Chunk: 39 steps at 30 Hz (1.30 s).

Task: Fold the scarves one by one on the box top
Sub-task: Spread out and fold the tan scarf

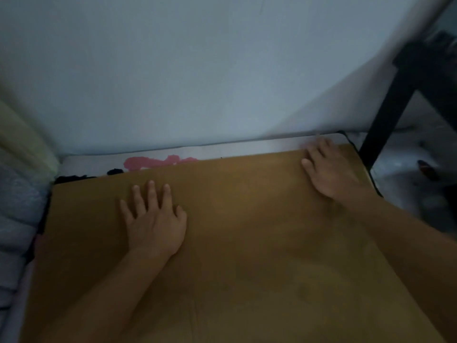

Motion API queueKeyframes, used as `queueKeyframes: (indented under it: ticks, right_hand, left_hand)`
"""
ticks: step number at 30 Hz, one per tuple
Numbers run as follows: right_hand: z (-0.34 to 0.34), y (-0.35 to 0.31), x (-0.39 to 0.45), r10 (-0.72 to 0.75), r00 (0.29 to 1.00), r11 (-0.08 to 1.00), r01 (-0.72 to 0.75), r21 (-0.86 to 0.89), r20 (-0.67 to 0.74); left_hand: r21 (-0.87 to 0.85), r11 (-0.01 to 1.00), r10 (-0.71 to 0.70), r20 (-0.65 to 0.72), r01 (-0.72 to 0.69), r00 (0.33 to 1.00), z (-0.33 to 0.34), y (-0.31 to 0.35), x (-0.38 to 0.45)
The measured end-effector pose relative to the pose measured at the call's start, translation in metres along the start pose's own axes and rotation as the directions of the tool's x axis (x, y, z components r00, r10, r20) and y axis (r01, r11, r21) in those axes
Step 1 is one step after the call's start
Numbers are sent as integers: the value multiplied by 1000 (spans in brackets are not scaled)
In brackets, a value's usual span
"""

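Pressing both hands flat on a bare cardboard box top, with no scarf laid out for folding yet.

Largest in view is the pale wall [197, 70] behind, then the brown box top [247, 231] filling the lower frame; judging from its bare surface, the folding of this round has not begun, and whether any scarves are already done cannot be told. A black frame leg [385, 120] stands just past the right corner. Bluish fabric [17, 206] is heaped along the left edge, possibly the scarves, though the blur leaves that unsure. A pink-printed sheet [153, 162] shows behind the far edge. The left hand [154, 219] lies palm-down, fingers spread, gripping nothing; the right hand [329, 169] rests relaxed near the far right corner, also holding nothing. Nothing blocks the surface itself.
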State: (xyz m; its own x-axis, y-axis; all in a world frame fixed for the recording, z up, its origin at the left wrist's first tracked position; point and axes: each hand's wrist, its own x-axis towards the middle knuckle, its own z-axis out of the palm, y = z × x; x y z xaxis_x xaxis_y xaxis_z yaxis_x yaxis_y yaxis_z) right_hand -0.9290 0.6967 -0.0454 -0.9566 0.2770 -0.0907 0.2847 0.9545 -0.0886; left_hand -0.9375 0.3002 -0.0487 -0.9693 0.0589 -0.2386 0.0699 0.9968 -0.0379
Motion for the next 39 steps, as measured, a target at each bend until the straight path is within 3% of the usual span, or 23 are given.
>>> queueKeyframes:
  ticks: [3,5,8,10,12,14,17,20,22,24,27,29,31,33,34,36,39]
  right_hand:
    - [9,-68,-50,-205,970,975,214,64,-129]
    - [20,-89,-75,-275,960,955,279,97,-52]
    - [28,-26,-42,-11,999,999,12,31,-35]
    - [22,29,-10,154,988,988,-154,17,-6]
    - [18,51,7,161,987,987,-162,14,26]
    - [17,36,-1,153,986,988,-152,24,-70]
    - [10,-19,-73,0,986,997,14,82,-168]
    - [21,-49,-188,-298,954,950,299,89,-20]
    - [35,-10,-242,-212,977,977,210,48,39]
    - [42,54,-272,23,1000,1000,-23,13,18]
    - [27,111,-289,312,949,946,-315,75,46]
    - [19,94,-291,311,949,948,-307,80,-43]
    - [14,47,-297,130,984,986,-115,122,-119]
    - [20,6,-311,-133,991,984,135,113,-26]
    - [27,-2,-318,-184,983,979,181,95,20]
    - [39,10,-325,-110,993,994,109,32,40]
    - [37,31,-320,164,985,985,-167,39,61]
  left_hand:
    - [-92,984,144,-115,-155,983,-13,62,-12]
    - [-129,959,242,-96,-253,966,-2,95,-18]
    - [-54,966,247,-68,-251,967,17,104,-17]
    - [-31,968,247,-93,-250,965,22,103,-15]
    - [-36,968,246,-83,-249,966,25,104,-16]
    - [-38,971,233,-76,-236,970,23,107,-17]
    - [-34,976,212,-55,-214,976,19,107,-16]
    - [-47,976,209,-51,-211,977,16,106,-16]
    - [-48,975,218,-35,-219,975,16,107,-18]
    - [-38,976,214,-20,-214,977,17,108,-19]
    - [-27,974,227,-6,-227,974,17,110,-18]
    - [-23,974,228,41,-227,973,14,111,-17]
    - [-16,975,224,70,-224,972,7,115,-22]
    - [-85,967,244,15,-242,970,-1,115,-46]
    - [-132,953,271,-31,-273,962,-4,111,-67]
    - [-176,922,333,-93,-344,938,0,89,-126]
    - [-144,921,361,-42,-363,932,23,35,-209]
